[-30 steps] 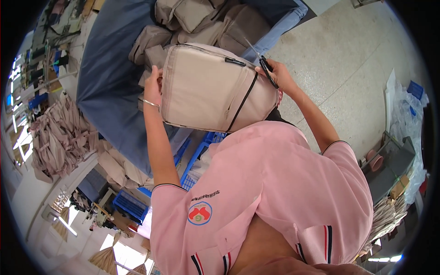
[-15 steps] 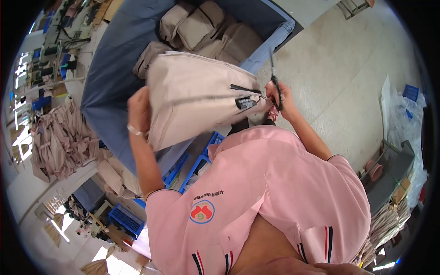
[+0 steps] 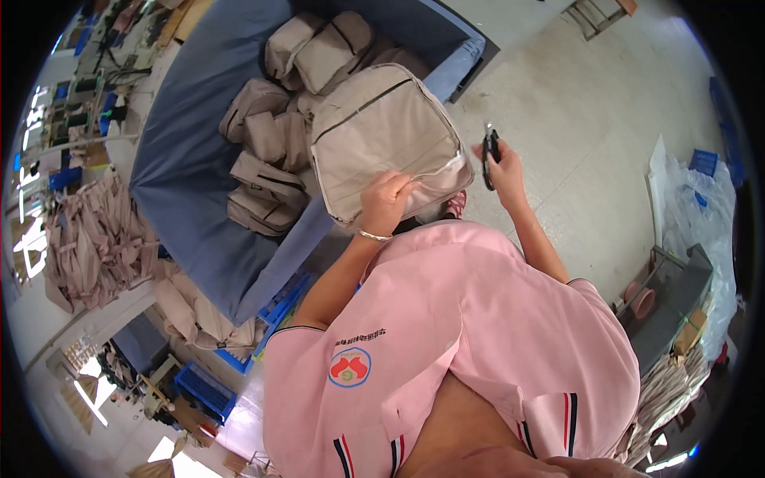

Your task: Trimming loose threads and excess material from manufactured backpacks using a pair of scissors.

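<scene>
A beige fabric bag (image 3: 382, 131) with a dark zipper strip across its upper part is held up in front of me, over the near edge of a big blue fabric-lined bin (image 3: 179, 151). My left hand (image 3: 385, 203) grips the bag's near edge, fingers closed on the cloth by a pale seam. To the right of the bag, and apart from it, my right hand (image 3: 504, 169) is closed round black-handled scissors (image 3: 490, 159), their tip pointing away from me. The bag's underside is hidden.
Several similar beige bags (image 3: 267, 179) lie inside the bin. At left hangs a heap of beige fabric pieces (image 3: 100, 239), with more beige pieces (image 3: 187, 307) below. Clear plastic sheeting (image 3: 701, 215) and a grey metal stand (image 3: 677, 295) are at right.
The bag has been turned, so a different panel faces up. My left hand has shifted from its left side to its near edge. My right hand has come away from the bag with the scissors.
</scene>
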Motion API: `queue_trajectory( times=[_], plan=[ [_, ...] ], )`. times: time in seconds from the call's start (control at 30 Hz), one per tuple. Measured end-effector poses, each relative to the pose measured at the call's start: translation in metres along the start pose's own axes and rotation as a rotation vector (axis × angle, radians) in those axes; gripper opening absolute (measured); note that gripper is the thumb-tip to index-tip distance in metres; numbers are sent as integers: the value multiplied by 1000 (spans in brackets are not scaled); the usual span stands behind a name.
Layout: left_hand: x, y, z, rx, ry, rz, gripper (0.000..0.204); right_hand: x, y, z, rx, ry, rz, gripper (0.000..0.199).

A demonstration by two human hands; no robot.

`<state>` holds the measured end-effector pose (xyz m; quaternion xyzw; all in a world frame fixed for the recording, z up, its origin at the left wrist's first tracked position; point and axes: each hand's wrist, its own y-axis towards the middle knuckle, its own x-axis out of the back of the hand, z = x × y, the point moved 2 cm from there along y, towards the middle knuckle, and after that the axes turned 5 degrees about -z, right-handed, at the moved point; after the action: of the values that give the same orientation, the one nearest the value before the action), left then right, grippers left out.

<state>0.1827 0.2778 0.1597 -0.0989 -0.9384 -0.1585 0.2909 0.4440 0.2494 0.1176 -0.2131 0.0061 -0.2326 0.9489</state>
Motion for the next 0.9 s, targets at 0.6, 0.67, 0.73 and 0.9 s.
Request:
queue_trajectory(
  times=[0.6,0.67,0.73,0.9],
  plan=[
    [-48,-16,18,-223,58,266,18,-23,-15,30,390,-1138,-94,74],
    [-49,-16,19,-251,81,273,16,-29,-6,28,393,-1146,-103,74],
    [-49,-15,19,-253,68,271,16,-35,1,29,398,-1155,-109,74],
    [-49,-15,22,-254,54,276,14,-42,9,39,391,-1208,-78,68]
  ],
)
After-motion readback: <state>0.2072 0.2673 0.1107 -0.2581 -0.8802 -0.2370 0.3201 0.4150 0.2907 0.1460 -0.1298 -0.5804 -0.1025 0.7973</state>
